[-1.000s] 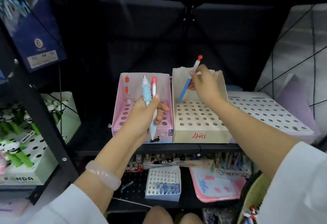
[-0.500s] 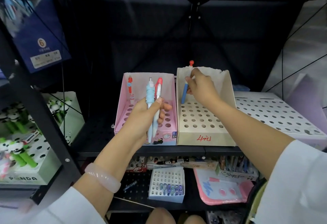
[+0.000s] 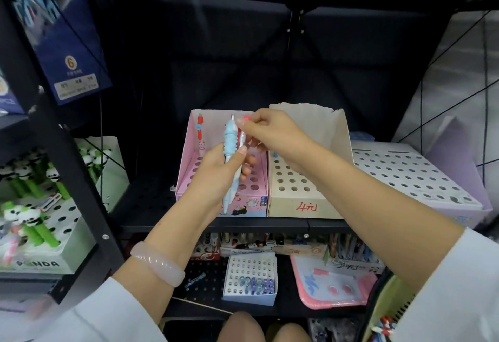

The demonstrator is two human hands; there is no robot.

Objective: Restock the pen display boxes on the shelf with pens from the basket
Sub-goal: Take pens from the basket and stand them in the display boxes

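Observation:
My left hand [image 3: 216, 171] grips two pens upright in front of the pink display box [image 3: 189, 169]: a light blue pen [image 3: 230, 147] and a red-topped pen [image 3: 241, 136] beside it. My right hand [image 3: 266, 132] has crossed over and pinches the top of the red-topped pen. One red pen [image 3: 200, 132] stands in the pink box's back left hole. The beige display box [image 3: 294, 201] sits to the right; a blue pen [image 3: 275, 155] stands in a back hole, mostly hidden behind my right wrist. The basket [image 3: 383, 306] shows at the bottom right with pens inside.
A white-and-lilac perforated box [image 3: 421, 177] sits right of the beige box. A green panda-pen display [image 3: 40, 215] fills the left shelf. Below are a small white box [image 3: 251, 274] with blue pens, a pink tray [image 3: 332, 287], and black shelf posts [image 3: 62, 152].
My right hand let go of the blue pen in the beige box and moved left to the top of the red-topped pen held in my left hand.

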